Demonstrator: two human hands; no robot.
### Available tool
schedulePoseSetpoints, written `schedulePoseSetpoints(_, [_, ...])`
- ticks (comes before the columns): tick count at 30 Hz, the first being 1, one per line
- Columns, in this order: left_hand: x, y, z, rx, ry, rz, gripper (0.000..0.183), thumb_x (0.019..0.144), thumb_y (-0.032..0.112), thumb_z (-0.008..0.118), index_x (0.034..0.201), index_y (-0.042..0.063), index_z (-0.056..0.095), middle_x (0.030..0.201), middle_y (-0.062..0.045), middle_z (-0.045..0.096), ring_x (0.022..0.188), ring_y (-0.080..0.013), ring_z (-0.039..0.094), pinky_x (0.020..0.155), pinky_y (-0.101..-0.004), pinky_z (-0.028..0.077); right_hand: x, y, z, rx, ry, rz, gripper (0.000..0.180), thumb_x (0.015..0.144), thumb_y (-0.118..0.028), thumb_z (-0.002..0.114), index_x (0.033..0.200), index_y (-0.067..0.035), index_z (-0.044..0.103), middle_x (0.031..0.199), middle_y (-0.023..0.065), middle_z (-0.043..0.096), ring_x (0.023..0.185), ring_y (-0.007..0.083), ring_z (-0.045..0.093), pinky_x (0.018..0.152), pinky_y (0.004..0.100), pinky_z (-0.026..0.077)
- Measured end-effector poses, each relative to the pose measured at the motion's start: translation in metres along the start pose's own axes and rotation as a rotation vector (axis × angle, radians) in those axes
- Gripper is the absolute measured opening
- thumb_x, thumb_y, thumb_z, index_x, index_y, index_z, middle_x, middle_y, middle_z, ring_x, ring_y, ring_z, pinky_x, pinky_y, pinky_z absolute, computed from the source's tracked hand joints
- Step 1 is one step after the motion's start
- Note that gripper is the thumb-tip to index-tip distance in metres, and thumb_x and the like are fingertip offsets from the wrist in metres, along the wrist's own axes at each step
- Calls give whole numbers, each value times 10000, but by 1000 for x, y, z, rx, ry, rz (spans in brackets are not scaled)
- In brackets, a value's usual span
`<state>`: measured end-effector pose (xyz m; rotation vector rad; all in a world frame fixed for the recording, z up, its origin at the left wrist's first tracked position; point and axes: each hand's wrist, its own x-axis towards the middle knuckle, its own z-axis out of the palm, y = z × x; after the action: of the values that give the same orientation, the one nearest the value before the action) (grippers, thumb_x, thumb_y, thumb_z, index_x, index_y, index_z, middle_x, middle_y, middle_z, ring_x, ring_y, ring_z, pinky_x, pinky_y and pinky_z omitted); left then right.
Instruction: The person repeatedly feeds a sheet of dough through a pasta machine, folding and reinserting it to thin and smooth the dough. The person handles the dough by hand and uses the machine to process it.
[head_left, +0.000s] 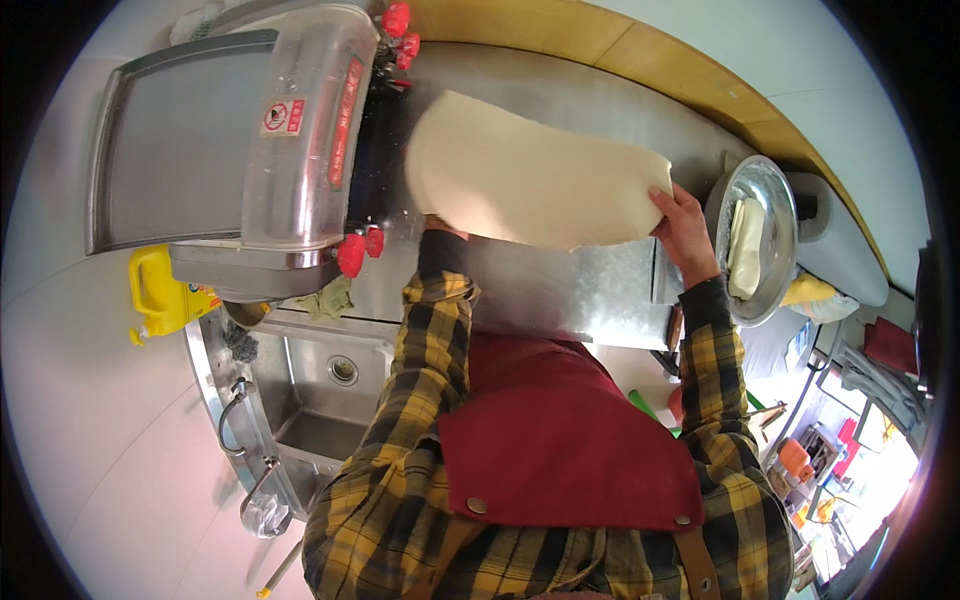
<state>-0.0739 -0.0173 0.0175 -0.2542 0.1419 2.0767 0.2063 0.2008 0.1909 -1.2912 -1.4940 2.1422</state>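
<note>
A wide, pale sheet of dough (536, 176) stretches between my hands above the steel worktop (525, 285). My right hand (681, 225) pinches its right end, thumb on top. Under the left part of the sheet is my left hand (448, 226); only a bit near the wrist shows, and its fingers are hidden. The dough's left end lies close to a dough sheeter (311, 135) with a clear plastic cover and red knobs. Right of my right hand, a round steel bowl (786, 281) holds folded pieces of dough (745, 251).
A steel sink (319, 375) with curved taps is at the lower left, near a yellow jug (161, 292). A green cloth (330, 298) lies below the sheeter. A brown knife handle (676, 327) shows at the worktop's near edge. A yellowish board (622, 45) runs along the back.
</note>
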Motion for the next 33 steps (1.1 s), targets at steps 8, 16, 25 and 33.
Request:
schedulePoseSetpoints(8, [-3, -62, 2, 379, 322, -191, 836, 997, 720, 426, 1441, 21, 539, 1384, -157, 618, 1248, -308, 599, 1068, -417, 484, 17, 26, 58, -797, 71, -68, 313, 981, -211, 662, 1163, 42, 688, 866, 122, 737, 682, 163, 724, 609, 308, 602])
schedulePoseSetpoints(16, [19, -38, 25, 978, 182, -310, 513, 1026, 370, 613, 1366, -12, 568, 1286, -138, 660, 1157, -234, 648, 985, -399, 533, 49, 128, 46, -1109, 568, -650, 409, 950, -227, 645, 1251, 49, 625, 1068, 249, 702, 920, 441, 681, 836, 472, 559])
schedulePoseSetpoints(25, [-29, -30, 147, 1613, -94, 118, 306, 1005, 184, 653, 1249, 1, 652, 1119, -75, 722, 962, -148, 682, 832, -316, 569, 47, 86, 70, 362, -112, 180, 397, 1008, -201, 668, 1317, 42, 608, 1244, 114, 694, 1100, 230, 677, 966, 374, 551])
schedulePoseSetpoints(33, [-163, 115, 370, 1154, -11, 930, 331, 1004, 84, 654, 1322, 4, 610, 1259, -97, 677, 1096, -194, 676, 931, -343, 562, 18, -264, 304, -361, -710, -723, 482, 1027, -304, 652, 1395, -5, 563, 1302, 103, 662, 1194, 184, 651, 1042, 354, 538])
